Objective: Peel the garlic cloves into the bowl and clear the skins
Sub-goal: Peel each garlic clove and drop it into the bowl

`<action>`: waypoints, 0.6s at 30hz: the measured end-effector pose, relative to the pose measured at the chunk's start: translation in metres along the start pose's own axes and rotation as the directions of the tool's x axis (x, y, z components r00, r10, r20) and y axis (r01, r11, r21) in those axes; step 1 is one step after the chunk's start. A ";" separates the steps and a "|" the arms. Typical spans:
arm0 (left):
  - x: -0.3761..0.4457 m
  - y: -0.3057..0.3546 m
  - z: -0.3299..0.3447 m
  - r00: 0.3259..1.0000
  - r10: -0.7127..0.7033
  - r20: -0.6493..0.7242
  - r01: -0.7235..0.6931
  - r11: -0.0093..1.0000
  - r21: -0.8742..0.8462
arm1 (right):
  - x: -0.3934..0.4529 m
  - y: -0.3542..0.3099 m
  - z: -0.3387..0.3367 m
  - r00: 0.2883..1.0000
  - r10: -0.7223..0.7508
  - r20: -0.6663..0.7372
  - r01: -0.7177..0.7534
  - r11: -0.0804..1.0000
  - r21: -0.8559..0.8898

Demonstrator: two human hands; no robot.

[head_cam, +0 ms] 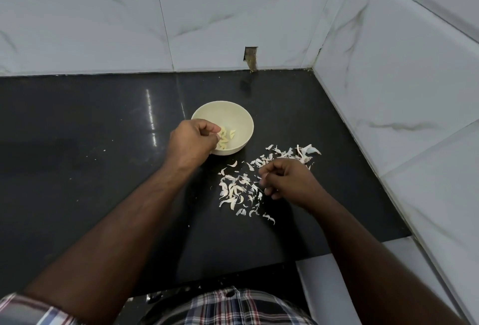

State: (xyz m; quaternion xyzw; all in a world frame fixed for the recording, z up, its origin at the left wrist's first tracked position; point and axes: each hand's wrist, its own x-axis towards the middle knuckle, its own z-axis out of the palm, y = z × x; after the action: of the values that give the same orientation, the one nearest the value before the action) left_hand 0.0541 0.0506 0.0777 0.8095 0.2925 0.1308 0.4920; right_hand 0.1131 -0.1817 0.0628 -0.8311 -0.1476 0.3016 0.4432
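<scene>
Left, nine o'clock: black counter [77, 143] lay open.
Centre: bowl [234, 112] blocked.
Four o'clock: skins [241, 190] littered.
Three o'clock: tiled wall [401, 91] closed.

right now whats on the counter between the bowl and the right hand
In the head view, loose garlic skins lie scattered on the black counter between the bowl and the right hand.

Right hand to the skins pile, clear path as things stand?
Probably yes. The right hand hovers right over the garlic skins scattered on the black counter, with nothing between them. The left hand is off at the bowl, out of the way.
</scene>
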 end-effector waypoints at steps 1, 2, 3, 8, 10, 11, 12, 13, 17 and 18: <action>0.000 0.000 0.000 1.000 -0.002 0.012 0.001 1.000 0.004 | -0.003 0.001 0.002 0.998 0.029 0.060 -0.033 0.998 0.053; -0.001 -0.001 0.000 1.000 0.001 0.021 -0.001 1.000 0.006 | -0.007 0.002 0.005 0.993 0.055 0.108 -0.065 0.994 0.085; -0.001 -0.002 0.000 1.000 0.010 0.023 -0.011 1.000 0.008 | -0.009 0.005 0.007 0.986 0.080 0.144 -0.096 0.990 0.106; -0.003 -0.005 -0.002 0.999 0.030 0.029 -0.031 1.000 0.004 | -0.017 0.019 0.011 0.933 0.192 0.305 -0.229 0.969 0.089; -0.005 -0.005 -0.001 0.999 0.042 0.029 -0.041 0.999 -0.014 | -0.017 0.023 0.013 0.935 0.184 0.304 -0.223 0.970 0.101; -0.006 -0.006 0.000 0.998 0.047 0.031 -0.047 0.999 -0.021 | -0.015 0.025 0.014 0.954 0.151 0.257 -0.190 0.973 0.132; -0.008 -0.006 0.000 0.998 0.050 0.037 -0.049 0.998 -0.024 | -0.013 0.026 0.016 0.978 0.107 0.181 -0.140 0.974 0.180; -0.010 -0.007 0.001 0.997 0.056 0.044 -0.055 0.998 -0.028 | -0.011 0.027 0.017 0.995 0.059 0.081 -0.076 0.971 0.226; -0.019 -0.012 0.002 0.991 0.097 0.098 -0.091 0.994 -0.066 | -0.006 0.026 0.018 0.979 -0.042 -0.201 0.115 0.924 0.364; -0.023 -0.014 0.002 0.988 0.097 0.124 -0.088 0.993 -0.072 | -0.006 0.025 0.019 0.976 -0.037 -0.213 0.123 0.907 0.404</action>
State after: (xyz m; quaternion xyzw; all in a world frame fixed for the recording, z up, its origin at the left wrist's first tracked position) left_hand 0.0324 0.0402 0.0665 0.8121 0.2180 0.1113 0.5297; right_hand 0.0962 -0.1864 0.0363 -0.7375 -0.0688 0.2221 0.6340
